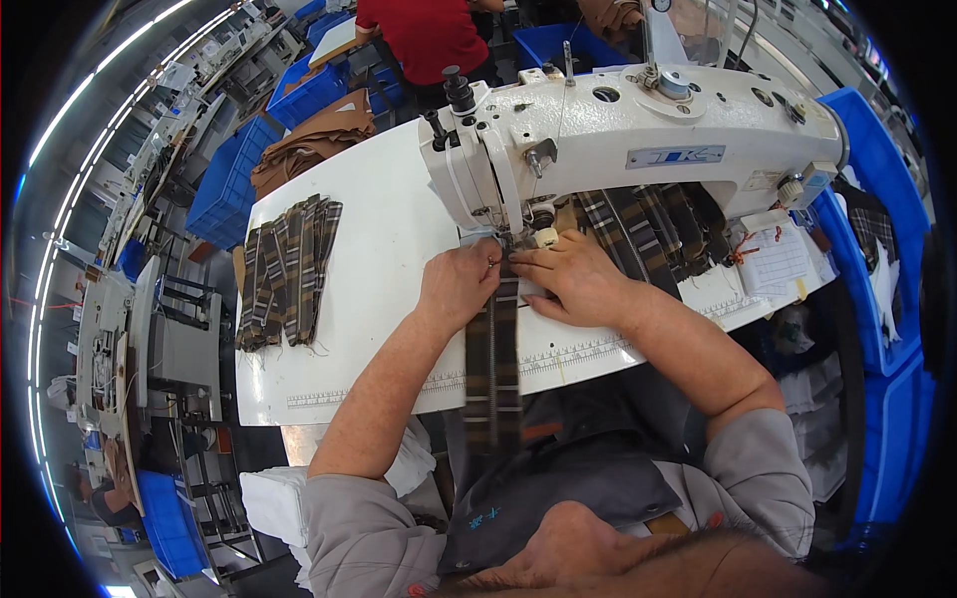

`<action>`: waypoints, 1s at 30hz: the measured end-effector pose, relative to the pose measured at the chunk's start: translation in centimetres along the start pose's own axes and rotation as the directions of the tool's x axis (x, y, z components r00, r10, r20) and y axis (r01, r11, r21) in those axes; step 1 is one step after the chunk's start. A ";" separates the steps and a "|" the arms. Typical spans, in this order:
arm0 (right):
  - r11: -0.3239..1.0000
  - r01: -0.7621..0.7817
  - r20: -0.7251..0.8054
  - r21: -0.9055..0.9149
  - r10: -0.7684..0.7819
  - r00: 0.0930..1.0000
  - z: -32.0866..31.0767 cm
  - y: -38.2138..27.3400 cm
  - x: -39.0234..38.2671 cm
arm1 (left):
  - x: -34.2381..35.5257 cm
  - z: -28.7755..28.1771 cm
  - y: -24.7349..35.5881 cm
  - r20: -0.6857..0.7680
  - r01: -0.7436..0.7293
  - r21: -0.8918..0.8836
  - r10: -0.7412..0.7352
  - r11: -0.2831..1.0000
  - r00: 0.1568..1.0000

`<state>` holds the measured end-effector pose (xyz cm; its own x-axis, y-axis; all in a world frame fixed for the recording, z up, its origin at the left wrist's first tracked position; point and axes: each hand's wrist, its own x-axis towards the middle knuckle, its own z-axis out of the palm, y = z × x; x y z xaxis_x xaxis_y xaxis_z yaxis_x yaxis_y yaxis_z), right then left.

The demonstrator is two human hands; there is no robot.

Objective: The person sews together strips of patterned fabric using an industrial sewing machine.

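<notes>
A white sewing machine stands across the table, its needle area just beyond my hands. Under the presser foot runs a dark plaid fabric strip, hanging over the table's front edge toward my lap. My left hand pinches the strip's left side close to the needle, its fingers curled. My right hand lies on the right of the foot, fingers stretched and touching the strip, thumb apart on the table. The fabric right at the needle is partly hidden by the fingers and the foot.
A stack of plaid strips lies on the white table at left; more plaid pieces lie under the machine arm. Blue bins and brown cloth stand beyond. A person in red sits ahead.
</notes>
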<state>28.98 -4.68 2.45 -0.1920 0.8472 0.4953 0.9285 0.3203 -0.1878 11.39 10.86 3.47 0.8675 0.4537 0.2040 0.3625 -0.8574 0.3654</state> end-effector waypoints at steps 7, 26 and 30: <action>0.999 -0.002 -0.001 -0.052 0.002 1.000 0.2 0.1 -0.1 | -2.8 1.4 -1.2 -0.220 -0.186 -0.031 0.175 0.982 0.960; 0.997 -0.059 -0.037 -0.046 0.057 0.998 1.0 0.1 0.3 | -1.2 1.8 -1.5 -0.161 -0.149 -0.009 0.146 0.989 0.976; 0.996 -0.051 -0.022 -0.069 0.050 0.999 0.6 -0.1 0.5 | -1.8 1.2 -0.8 -0.159 -0.170 0.098 0.184 0.981 0.970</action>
<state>28.58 -4.08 2.20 -0.1383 0.8524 0.5043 0.9569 0.2463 -0.1539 9.92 10.41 1.69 0.8541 0.3206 0.4095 0.2409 -0.9417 0.2348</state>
